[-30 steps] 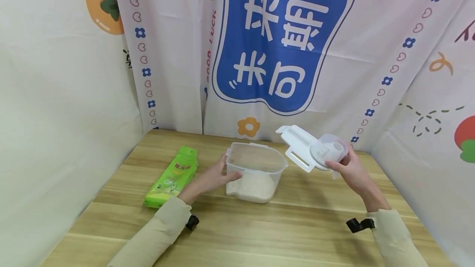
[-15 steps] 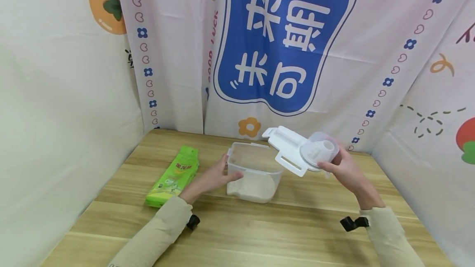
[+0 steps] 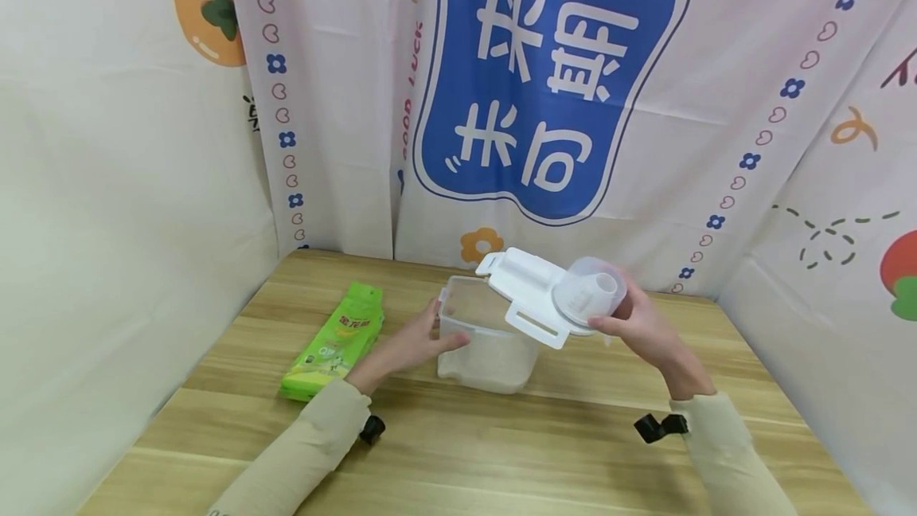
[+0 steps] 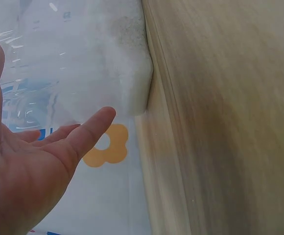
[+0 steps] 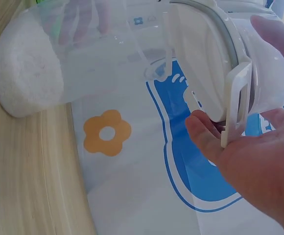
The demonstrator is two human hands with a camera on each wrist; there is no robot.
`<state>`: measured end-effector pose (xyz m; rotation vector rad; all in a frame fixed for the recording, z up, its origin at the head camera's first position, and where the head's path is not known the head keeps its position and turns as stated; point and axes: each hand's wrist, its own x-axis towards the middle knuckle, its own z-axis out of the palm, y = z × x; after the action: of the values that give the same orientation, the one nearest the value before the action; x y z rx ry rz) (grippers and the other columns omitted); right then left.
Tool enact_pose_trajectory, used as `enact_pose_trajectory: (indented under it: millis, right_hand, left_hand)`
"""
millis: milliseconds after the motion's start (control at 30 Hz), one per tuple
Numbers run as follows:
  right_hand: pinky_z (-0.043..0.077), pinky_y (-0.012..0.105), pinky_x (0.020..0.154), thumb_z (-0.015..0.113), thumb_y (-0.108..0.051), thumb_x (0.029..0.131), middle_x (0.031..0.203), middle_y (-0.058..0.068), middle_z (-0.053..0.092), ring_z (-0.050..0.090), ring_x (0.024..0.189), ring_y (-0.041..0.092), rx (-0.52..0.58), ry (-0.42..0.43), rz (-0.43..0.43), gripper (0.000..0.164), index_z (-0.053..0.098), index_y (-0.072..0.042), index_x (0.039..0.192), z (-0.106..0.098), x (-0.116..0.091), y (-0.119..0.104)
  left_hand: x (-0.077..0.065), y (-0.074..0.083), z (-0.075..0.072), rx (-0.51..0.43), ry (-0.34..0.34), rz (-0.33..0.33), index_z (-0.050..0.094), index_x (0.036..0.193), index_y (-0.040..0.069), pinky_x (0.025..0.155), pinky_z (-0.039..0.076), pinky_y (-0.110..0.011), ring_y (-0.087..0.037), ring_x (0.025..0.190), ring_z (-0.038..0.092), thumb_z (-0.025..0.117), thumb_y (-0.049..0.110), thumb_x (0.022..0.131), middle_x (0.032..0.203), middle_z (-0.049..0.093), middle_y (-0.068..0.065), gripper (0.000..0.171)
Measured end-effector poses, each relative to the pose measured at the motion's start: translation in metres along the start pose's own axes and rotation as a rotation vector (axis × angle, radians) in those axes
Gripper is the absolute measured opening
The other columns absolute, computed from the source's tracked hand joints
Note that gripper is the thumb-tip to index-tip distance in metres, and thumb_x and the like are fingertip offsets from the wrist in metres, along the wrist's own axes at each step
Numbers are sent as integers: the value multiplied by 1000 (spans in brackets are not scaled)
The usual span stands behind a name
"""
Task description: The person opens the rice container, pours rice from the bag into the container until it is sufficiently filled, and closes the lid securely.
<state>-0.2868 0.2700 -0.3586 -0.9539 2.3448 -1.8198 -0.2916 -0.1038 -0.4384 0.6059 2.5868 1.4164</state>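
Note:
A clear plastic storage container (image 3: 494,357), partly filled with white rice-like grains, stands topless on the table in the head view. My left hand (image 3: 411,345) is at its left end, thumb along the near wall and fingers spread fairly straight, as the left wrist view also shows (image 4: 39,166). My right hand (image 3: 641,329) grips a white lid (image 3: 530,289) by the clear measuring cup (image 3: 600,281) fitted on it. Tilted, the lid hangs over the container's right part and hides some of the rim. In the right wrist view, fingertips reach the lid's slotted side flap (image 5: 237,100).
To the left, a green and yellow packet (image 3: 337,345) lies on the wooden table (image 3: 458,452). Printed cloth walls (image 3: 337,181) enclose the table at the back and both sides. Each wrist wears a black camera mount (image 3: 659,427).
My right hand has carried the lid leftward, from beside the container to above its right part. The left hand and the container stay in place.

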Motion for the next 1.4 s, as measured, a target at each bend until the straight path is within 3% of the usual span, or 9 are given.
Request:
enact_pose_trajectory:
  millis: [600,833,967,1167,1400]
  right_hand:
    - [56,28,87,70,-2,85,132,6,47,57,112,18,-38,-64,31,82,24,-16,151,19,21,2]
    - [55,28,88,71,-5,85,135,7,46,56,113,19,-50,-91,34,81,25,-16,151,25,29,7]
    - [55,28,90,71,-7,85,137,7,46,56,114,19,-37,-118,31,80,26,-16,151,28,35,9]
    - [54,28,94,69,-5,86,138,7,47,56,115,18,7,-186,4,80,25,-14,152,31,42,12]
    - [53,26,92,70,-6,86,134,4,52,57,112,14,48,-223,-28,78,27,-10,151,33,49,14]
  left_hand:
    - [2,-2,0,13,12,6,3,159,25,106,47,-49,-30,138,44,64,60,87,154,39,-9,100]
    - [6,-3,0,-13,-1,68,2,156,38,105,47,-51,-34,137,45,64,54,90,154,37,-17,93]
    - [7,-3,0,-39,-8,92,3,155,41,105,47,-52,-35,137,44,66,50,90,156,34,-14,91]
    - [6,-4,1,-14,1,70,3,157,34,104,49,-48,-37,138,42,66,52,89,164,17,-8,94]
    - [4,-4,2,-12,0,63,6,158,25,101,51,-46,-35,136,45,65,55,89,162,22,-10,96]
